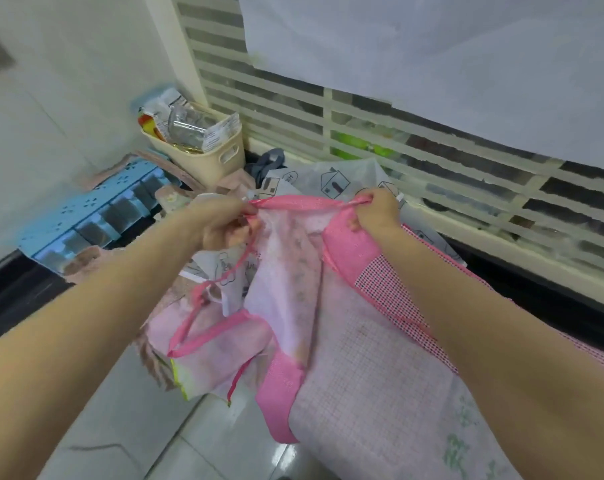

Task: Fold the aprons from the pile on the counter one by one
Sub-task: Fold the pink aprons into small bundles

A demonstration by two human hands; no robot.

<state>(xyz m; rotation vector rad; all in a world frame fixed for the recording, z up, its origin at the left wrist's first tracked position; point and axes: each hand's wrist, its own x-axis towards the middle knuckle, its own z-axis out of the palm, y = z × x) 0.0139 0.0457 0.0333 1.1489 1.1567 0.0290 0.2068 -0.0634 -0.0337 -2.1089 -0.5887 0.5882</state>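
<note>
- Behind the tabletop (9, 299), blinds (380, 133) cover a window; whatever lies beyond the slats is unreadable.
- Left hand (224, 225) and right hand (376, 211) each pinch the top hem of a pink apron (286, 271), raised above the pile (373, 375).
- Fingertips are buried in cloth.
- Pile's right side is cut off by the forearm.

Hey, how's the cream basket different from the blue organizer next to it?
The cream basket is plain, with a handle cut-out, and stuffed with packets; the blue organizer is a long row of dark-fronted compartments, contents unclear. The basket stands in the corner by the window; the organizer runs along the left wall. Both sit at the back of the counter, behind the hands.
</note>
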